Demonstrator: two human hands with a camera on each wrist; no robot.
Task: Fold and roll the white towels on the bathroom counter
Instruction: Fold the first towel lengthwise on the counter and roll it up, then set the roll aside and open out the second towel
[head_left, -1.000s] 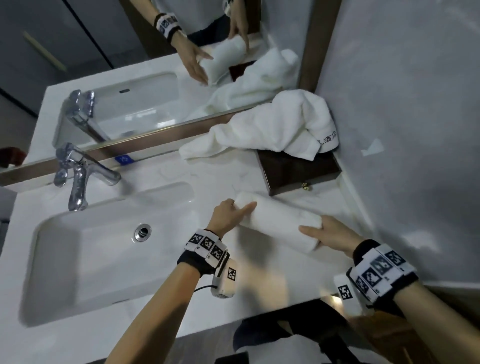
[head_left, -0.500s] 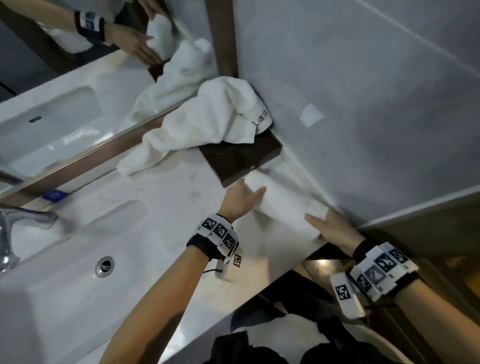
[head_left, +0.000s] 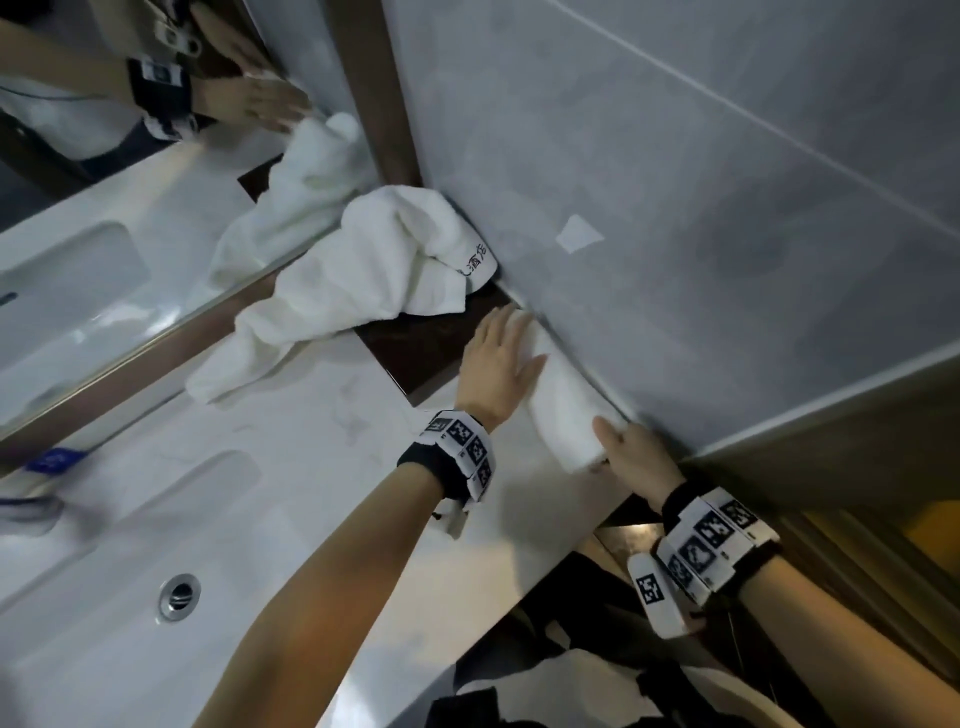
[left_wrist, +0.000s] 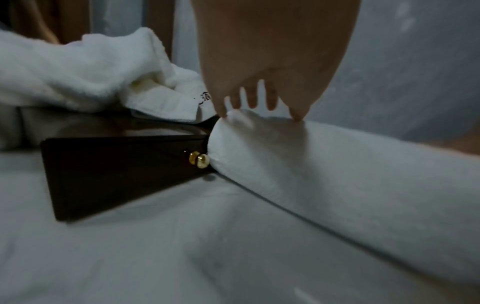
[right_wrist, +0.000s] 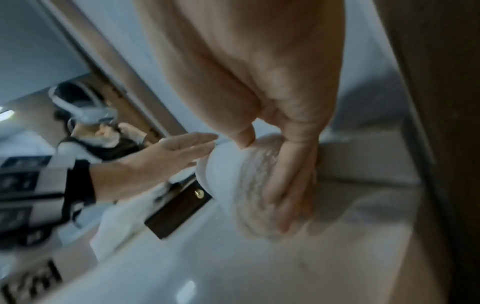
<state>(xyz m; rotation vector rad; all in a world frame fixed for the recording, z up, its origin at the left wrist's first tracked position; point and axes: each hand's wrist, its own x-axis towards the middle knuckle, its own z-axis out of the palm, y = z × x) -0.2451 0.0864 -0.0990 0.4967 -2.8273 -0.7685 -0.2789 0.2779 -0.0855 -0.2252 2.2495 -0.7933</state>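
A rolled white towel (head_left: 563, 410) lies on the white counter (head_left: 322, 467), tight along the grey wall and next to a dark wooden box (head_left: 415, 358). My left hand (head_left: 501, 358) presses flat on the roll's far end with straight fingers (left_wrist: 250, 98). My right hand (head_left: 631, 452) is at the near end, its fingers (right_wrist: 293, 185) laid flat over the roll's spiral end face (right_wrist: 255, 185) and its thumb on top. A loose, crumpled white towel (head_left: 374, 270) lies over the box and trails onto the counter.
The box has a small gold knob (left_wrist: 198, 160) beside the roll's far end. The sink basin (head_left: 104, 597) with its drain (head_left: 179, 595) is to the left. A mirror (head_left: 130, 182) runs along the back. The counter's front edge is just below my right wrist.
The roll has gone right and back until it lies against the wall beside the box. My left hand has flattened on its far end. The head view has swung right.
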